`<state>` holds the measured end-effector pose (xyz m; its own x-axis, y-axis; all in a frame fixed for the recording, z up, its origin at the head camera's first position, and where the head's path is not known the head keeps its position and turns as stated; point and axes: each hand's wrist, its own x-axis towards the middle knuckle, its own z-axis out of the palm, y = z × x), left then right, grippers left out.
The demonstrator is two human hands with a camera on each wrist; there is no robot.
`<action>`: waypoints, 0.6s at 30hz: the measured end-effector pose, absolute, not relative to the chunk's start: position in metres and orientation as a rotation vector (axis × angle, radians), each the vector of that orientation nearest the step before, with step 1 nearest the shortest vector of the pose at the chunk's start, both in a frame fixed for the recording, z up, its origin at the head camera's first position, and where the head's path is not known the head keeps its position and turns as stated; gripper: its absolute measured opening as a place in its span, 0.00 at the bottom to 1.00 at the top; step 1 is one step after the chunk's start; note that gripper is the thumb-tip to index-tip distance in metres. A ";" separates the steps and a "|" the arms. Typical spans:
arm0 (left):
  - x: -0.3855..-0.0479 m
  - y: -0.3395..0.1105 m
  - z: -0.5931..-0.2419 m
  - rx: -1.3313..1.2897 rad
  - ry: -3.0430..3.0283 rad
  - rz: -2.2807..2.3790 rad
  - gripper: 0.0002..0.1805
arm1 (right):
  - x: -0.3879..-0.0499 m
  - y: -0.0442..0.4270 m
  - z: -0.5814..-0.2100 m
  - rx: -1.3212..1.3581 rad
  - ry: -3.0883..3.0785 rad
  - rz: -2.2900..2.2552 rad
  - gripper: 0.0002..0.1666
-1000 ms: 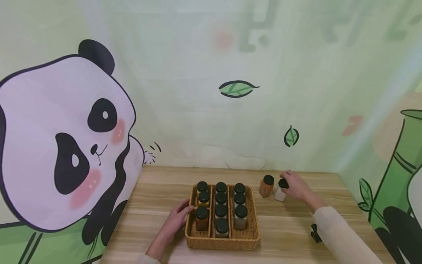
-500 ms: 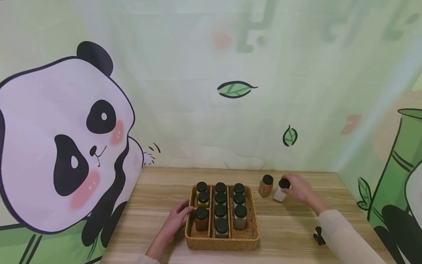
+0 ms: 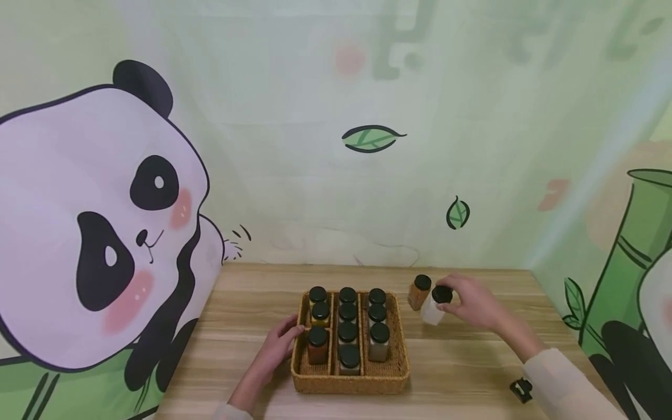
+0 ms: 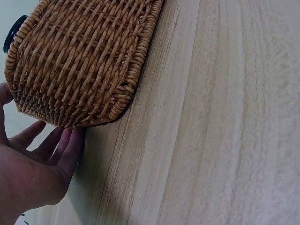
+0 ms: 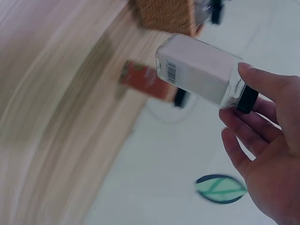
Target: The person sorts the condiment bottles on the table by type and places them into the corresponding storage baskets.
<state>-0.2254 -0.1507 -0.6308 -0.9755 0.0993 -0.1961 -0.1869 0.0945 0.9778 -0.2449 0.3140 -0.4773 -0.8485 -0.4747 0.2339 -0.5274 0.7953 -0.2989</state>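
My right hand (image 3: 475, 303) pinches a spice jar of white powder (image 5: 199, 68) by its black lid, thumb on one side and fingers on the other. The jar tilts slightly in the head view and looks lifted off the table. Just left of it stands a jar of orange-brown spice (image 3: 419, 293). My left hand (image 3: 277, 345) rests against the left side of a wicker basket (image 3: 349, 385), its fingertips touching the weave (image 4: 79, 61) and the thumb at the rim. Several black-lidded jars (image 3: 317, 347) stand in the basket's compartments.
A small black object (image 3: 521, 389) lies on the wooden table (image 3: 451, 361) near my right sleeve. Behind the table hangs a backdrop (image 3: 294, 192) printed with a panda and leaves. The basket's right compartment shows bare wicker (image 3: 395, 356) beside its jars.
My right hand has lifted the white-powder jar and moved it left, toward the orange-brown jar and the basket. The left hand stays at the basket. The head view has shifted slightly.
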 end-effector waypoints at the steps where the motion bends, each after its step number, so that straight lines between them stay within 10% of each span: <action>1: -0.225 -0.151 -0.631 -0.092 2.151 1.983 0.36 | -0.241 0.310 -0.473 0.818 -2.835 0.534 0.25; 18: -0.222 -0.151 -0.628 -0.066 2.156 1.995 0.37 | -0.197 0.264 -0.436 1.040 -2.865 0.525 0.24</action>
<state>-0.2225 -0.1508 -0.6278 -0.9785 0.1041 -0.1783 -0.1697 0.0865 0.9817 -0.1969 0.2637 -0.4356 -0.7729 -0.6141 0.1594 -0.6307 0.7165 -0.2981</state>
